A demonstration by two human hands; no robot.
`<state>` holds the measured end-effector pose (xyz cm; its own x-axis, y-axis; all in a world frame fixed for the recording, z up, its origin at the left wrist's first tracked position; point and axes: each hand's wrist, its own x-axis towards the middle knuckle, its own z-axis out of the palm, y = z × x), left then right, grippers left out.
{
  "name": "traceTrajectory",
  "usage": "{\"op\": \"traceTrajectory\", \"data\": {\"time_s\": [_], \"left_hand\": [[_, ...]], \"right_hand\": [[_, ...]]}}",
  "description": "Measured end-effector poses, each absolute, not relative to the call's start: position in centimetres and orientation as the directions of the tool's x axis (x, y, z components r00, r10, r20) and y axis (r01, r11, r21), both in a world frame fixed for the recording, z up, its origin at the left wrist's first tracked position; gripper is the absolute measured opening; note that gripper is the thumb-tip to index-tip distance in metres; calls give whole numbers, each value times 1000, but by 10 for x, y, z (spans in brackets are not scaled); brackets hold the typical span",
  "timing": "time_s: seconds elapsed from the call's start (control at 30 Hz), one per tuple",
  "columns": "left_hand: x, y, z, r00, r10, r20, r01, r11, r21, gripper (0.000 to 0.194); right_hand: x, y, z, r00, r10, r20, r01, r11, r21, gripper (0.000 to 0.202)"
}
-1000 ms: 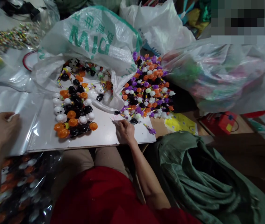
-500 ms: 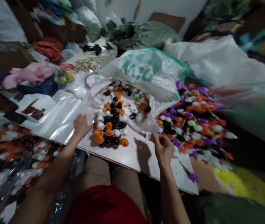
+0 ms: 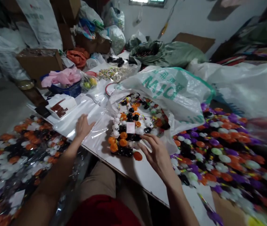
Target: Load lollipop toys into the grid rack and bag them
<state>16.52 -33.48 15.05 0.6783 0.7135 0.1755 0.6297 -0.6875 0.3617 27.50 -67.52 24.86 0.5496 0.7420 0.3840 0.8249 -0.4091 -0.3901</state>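
A cluster of orange, black and white round-headed pieces point(image 3: 123, 135) lies on the white table point(image 3: 147, 175), in front of the mouth of a large clear plastic bag point(image 3: 171, 91) with green print. A small pale square label point(image 3: 130, 127) rests on top of the cluster. My right hand point(image 3: 155, 153) is at the cluster's right side, fingers apart and reaching over it, with nothing held. Over the clear plastic sheets point(image 3: 73, 121) to the left is my left hand point(image 3: 83, 127), its fingers spread and holding nothing.
A big pile of purple, orange and white pieces point(image 3: 218, 147) lies at the right. More bagged pieces point(image 3: 29, 150) are at the lower left. Behind stand a blue basket with pink cloth point(image 3: 65, 82), a bottle point(image 3: 29, 92) and a white box point(image 3: 61, 105).
My right hand has moved left from the bag's edge to the cluster and opened. A pale label now lies on the cluster. The camera view has shifted, showing more of the wall.
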Motion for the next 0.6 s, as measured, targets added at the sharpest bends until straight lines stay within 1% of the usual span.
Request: {"op": "traceTrajectory", "data": {"time_s": [0.03, 0.07, 0.1, 0.13, 0.2, 0.27, 0.33, 0.37, 0.4, 0.47, 0.5, 0.53, 0.6], "left_hand": [[167, -331, 153, 622, 773, 124, 699, -619, 358, 59], [170, -331, 155, 588, 807, 58, 749, -570, 339, 63], [174, -333, 155, 588, 809, 0, 767, -557, 318, 60], [178, -338, 154, 616, 787, -36, 756, -578, 308, 51], [186, -349, 151, 682, 731, -25, 695, -638, 331, 30], [193, -355, 153, 704, 710, 10, 656, -656, 374, 20], [197, -350, 163, 688, 726, 9, 648, -619, 445, 15], [197, -344, 171, 673, 740, 15, 623, -577, 527, 12], [197, -336, 181, 655, 755, 22, 571, -515, 639, 13], [193, -321, 202, 632, 775, 12, 381, -324, 866, 24], [189, -316, 212, 640, 768, -19, 280, -211, 936, 34], [184, -314, 221, 666, 743, -65, 212, -106, 971, 45], [175, -317, 231, 728, 666, -162, 171, 52, 984, 59]], "right_hand": [[273, -679, 250, 557, 755, 347, 814, -411, -411, 25], [270, -681, 251, 556, 773, 306, 806, -411, -426, 23], [266, -680, 252, 552, 788, 273, 801, -410, -435, 20], [261, -677, 252, 548, 798, 250, 799, -411, -440, 19], [249, -668, 252, 547, 803, 236, 795, -411, -445, 18], [235, -658, 252, 524, 821, 227, 802, -387, -454, 20], [221, -650, 253, 473, 860, 190, 810, -340, -478, 20], [216, -645, 255, 442, 881, 169, 809, -311, -498, 18], [212, -641, 256, 416, 897, 151, 804, -286, -522, 17], [207, -629, 259, 394, 907, 148, 786, -249, -566, 14], [207, -621, 261, 398, 903, 159, 774, -237, -587, 14], [207, -613, 262, 407, 896, 174, 760, -227, -610, 14], [207, -592, 264, 429, 882, 195, 721, -204, -662, 18]]}}
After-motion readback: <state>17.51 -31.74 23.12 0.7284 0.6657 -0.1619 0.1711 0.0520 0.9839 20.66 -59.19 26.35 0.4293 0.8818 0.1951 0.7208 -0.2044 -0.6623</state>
